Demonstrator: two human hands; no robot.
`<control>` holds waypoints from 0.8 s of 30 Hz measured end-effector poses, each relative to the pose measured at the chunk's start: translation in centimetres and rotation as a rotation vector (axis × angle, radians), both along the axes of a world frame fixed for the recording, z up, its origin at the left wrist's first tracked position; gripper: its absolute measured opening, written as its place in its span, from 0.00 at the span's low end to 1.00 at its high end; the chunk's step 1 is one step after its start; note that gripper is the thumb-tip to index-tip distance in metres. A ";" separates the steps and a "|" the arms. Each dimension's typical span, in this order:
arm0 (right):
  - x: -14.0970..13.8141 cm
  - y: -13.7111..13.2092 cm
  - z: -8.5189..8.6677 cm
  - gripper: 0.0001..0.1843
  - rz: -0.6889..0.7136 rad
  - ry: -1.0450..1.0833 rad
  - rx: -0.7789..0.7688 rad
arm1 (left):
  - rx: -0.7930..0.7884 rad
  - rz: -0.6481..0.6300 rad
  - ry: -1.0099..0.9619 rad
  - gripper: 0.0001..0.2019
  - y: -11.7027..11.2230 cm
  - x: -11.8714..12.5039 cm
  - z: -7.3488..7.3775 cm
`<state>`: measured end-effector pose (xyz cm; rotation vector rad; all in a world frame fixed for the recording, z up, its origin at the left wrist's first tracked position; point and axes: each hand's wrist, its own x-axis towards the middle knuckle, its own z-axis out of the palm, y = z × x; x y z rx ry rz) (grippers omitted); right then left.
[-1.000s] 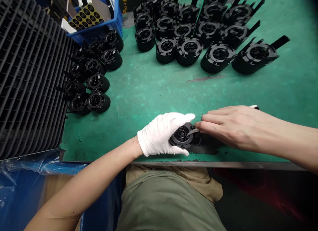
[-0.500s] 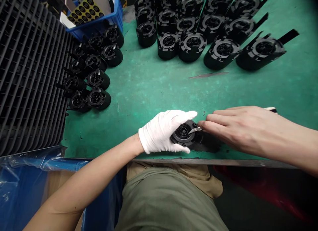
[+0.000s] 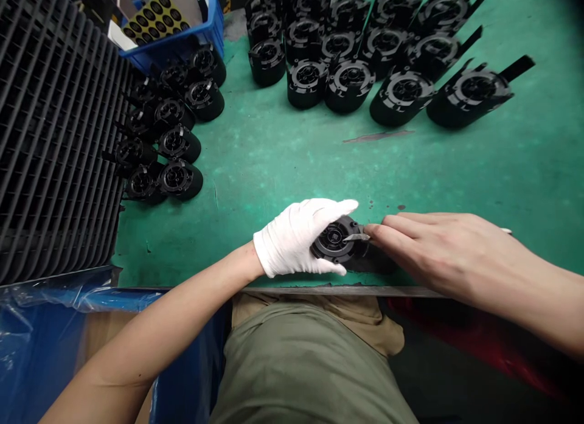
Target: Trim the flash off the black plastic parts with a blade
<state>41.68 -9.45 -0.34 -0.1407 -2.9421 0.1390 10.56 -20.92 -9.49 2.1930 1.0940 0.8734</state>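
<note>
My left hand (image 3: 296, 238), in a white glove, is wrapped round a black round plastic housing (image 3: 335, 236) at the table's near edge. Its thumb and fingers grip the rim from the left. The ringed end of the housing faces up towards me. My bare right hand (image 3: 429, 244) is closed on a small knife, whose pointed metal blade (image 3: 356, 236) reaches over the right side of the housing's face. Most of the knife's handle is hidden in the hand; a pale end (image 3: 506, 230) shows behind the knuckles. Whether the blade tip touches the plastic I cannot tell.
Several similar black housings (image 3: 349, 86) stand in rows at the back of the green table (image 3: 274, 162). Another group (image 3: 180, 179) stands at the left beside black racks (image 3: 55, 138). A blue bin (image 3: 196, 38) holds a sheet of round stickers (image 3: 155, 17).
My right hand has moved slightly down, and the knife blade now lies flatter across the housing's face. My left hand still grips the housing.
</note>
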 end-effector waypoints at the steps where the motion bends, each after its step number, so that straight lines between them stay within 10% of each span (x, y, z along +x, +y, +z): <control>1: 0.1 -0.1 0.0 0.16 -0.006 -0.001 0.000 | 0.007 0.002 -0.006 0.66 0.0 0.0 0.0; 24: 0.6 -1.0 -0.3 0.13 -0.059 0.029 0.073 | -0.012 0.010 -0.033 0.65 0.2 0.1 0.1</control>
